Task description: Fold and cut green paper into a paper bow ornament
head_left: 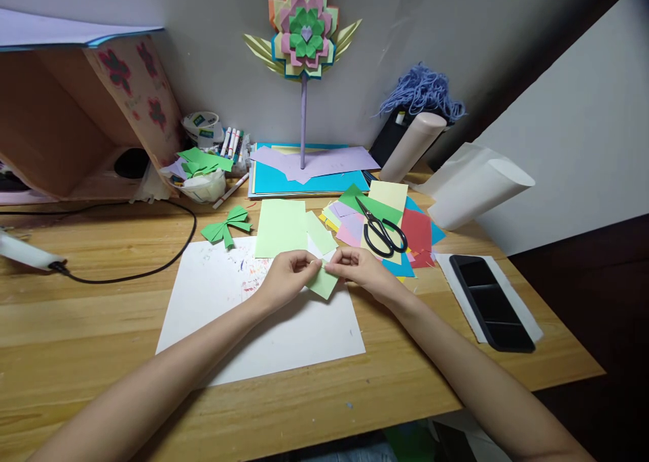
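Observation:
A small piece of light green paper (323, 286) is pinched between both my hands, above the right part of a large white sheet (218, 340). My left hand (289, 277) grips its upper left edge between thumb and fingers. At its upper right edge my right hand (361, 269) is closed in the same kind of pinch. Just beyond my hands lie a larger light green sheet (280, 228) and a narrower light green piece (320, 233). Black-handled scissors (380, 231) rest on a pile of coloured paper (416, 228) to the right. A folded green paper bow (226, 228) lies to the left.
A black phone (491, 303) lies on white paper at the right. Behind stand a paper flower (305, 36), paper rolls (413, 147), a bowl of green scraps (200, 185) and a cardboard box (76, 117). A black cable (152, 272) curves across the left.

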Action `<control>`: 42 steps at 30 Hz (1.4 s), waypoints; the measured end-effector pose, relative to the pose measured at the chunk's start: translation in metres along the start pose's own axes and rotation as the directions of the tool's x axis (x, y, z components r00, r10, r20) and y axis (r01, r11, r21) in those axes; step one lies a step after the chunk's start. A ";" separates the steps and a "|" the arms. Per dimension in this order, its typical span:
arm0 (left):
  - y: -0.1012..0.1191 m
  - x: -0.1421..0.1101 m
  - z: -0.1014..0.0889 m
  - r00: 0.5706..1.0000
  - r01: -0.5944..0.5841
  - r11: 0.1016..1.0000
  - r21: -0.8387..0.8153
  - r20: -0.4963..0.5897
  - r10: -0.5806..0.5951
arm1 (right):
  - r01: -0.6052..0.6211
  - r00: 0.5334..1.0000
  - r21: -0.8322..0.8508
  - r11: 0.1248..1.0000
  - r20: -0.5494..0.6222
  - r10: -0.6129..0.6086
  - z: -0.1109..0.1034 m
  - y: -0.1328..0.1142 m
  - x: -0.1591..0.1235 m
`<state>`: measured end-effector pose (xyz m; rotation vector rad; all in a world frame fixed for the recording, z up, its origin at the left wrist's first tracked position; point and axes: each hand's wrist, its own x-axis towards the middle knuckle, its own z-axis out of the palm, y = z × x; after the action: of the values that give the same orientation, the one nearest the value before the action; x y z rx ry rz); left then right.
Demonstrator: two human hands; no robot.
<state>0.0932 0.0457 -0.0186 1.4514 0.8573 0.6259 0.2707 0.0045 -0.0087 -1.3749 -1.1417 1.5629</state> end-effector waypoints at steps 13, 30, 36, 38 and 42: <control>-0.001 -0.001 0.000 0.999 -0.008 1.000 0.008 0.035 0.007 | -0.132 0.980 -0.001 0.991 0.148 0.130 -0.010 0.000 0.000; -0.001 0.000 0.003 1.000 0.011 0.996 0.091 -0.026 -0.009 | 0.091 0.996 -0.226 0.970 0.038 -0.085 0.001 0.000 -0.003; -0.004 0.003 0.002 0.998 0.022 0.999 -0.030 -0.054 -0.023 | 0.054 0.999 -0.159 0.986 0.000 -0.054 -0.002 -0.002 -0.002; -0.005 0.003 0.001 0.998 0.019 0.999 -0.026 -0.056 -0.021 | 0.050 0.998 -0.149 0.988 -0.024 -0.054 -0.003 -0.001 -0.001; -0.005 0.001 0.001 0.999 0.009 0.999 0.042 -0.040 -0.008 | 0.086 0.993 -0.184 0.979 -0.070 -0.100 -0.003 0.000 -0.001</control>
<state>0.0942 0.0459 -0.0237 1.4769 0.9124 0.6357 0.2742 0.0041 -0.0088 -1.4649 -1.3065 1.3540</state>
